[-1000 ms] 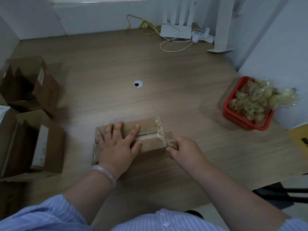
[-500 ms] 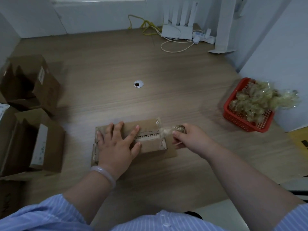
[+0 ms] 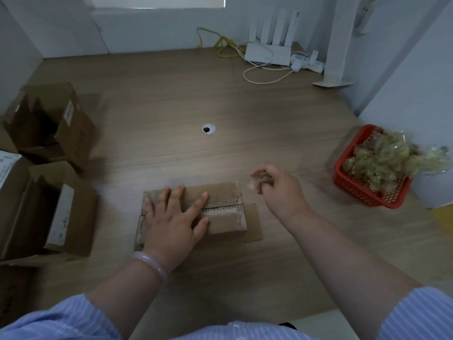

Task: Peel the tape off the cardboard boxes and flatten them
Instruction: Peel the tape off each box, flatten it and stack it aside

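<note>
A small brown cardboard box (image 3: 225, 220) lies on the wooden table in front of me, its top seam showing torn paper where tape came off. My left hand (image 3: 175, 217) presses flat on the box's left half, fingers spread. My right hand (image 3: 277, 186) hovers just right of and above the box, pinching a crumpled wad of clear tape (image 3: 255, 182) in its curled fingers. The tape looks blurred and is clear of the box.
Two opened cardboard boxes (image 3: 54, 123) (image 3: 49, 212) stand at the left edge. A red basket (image 3: 353, 185) heaped with crumpled tape sits at the right. A cable hole (image 3: 209, 129) marks the table's middle; a white router (image 3: 268, 54) and cables lie at the back.
My right hand pulled the tape off the box's right end and lifted up and to the right with it. The left hand stayed pressed on the box.
</note>
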Motion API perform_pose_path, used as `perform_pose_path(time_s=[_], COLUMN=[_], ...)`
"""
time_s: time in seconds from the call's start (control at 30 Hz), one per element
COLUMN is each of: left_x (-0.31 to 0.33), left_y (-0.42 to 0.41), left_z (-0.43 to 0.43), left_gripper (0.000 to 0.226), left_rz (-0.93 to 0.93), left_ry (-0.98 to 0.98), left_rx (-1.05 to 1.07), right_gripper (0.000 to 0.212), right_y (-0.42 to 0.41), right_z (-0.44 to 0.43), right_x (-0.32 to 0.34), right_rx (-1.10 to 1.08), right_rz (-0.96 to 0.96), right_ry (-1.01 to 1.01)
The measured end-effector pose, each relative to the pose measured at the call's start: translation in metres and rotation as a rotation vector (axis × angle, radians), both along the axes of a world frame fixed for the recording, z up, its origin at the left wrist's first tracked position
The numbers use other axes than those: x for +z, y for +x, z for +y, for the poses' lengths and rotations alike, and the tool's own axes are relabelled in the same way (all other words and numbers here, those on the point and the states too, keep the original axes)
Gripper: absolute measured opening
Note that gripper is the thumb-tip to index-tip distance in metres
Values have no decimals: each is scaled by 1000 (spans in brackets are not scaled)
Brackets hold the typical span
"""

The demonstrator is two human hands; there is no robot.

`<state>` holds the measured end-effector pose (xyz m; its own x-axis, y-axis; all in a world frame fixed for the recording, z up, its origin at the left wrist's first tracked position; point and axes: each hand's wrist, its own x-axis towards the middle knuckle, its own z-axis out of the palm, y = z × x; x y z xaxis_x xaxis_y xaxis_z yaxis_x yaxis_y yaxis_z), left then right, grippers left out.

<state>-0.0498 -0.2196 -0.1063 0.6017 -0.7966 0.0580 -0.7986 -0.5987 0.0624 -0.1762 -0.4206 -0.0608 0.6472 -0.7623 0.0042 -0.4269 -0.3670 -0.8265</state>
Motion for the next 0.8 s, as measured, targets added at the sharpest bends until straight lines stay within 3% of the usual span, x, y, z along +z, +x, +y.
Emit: perform_pose_path(time_s=[0.07,0.17,0.3,0.5,0.73,0.8], left_x=[0,0,0,1,2,3], left_y=[0,0,0,1,-1,-1], left_z=[0,-1,-1,-1,1,2], left_gripper=[55,55,55,56,55,55], left_rz=[-1,2,14,23,40,35], left_ry=[-10,-14,1,-6,1,-3], left_rx=[0,-2,7,5,-16,-34], right_gripper=[38,35,50,53,9,5], right_y=[4,6,1,-18,-6,1], right_z=[3,11,20,24,-6,-15], right_x=[-2,-10,-25,-29,-19,-16], right_rx=[53,165,357,417,239,181], right_rz=[77,152,247,199,208,217], right_ry=[-120,-100,-138,-46,-162,-194])
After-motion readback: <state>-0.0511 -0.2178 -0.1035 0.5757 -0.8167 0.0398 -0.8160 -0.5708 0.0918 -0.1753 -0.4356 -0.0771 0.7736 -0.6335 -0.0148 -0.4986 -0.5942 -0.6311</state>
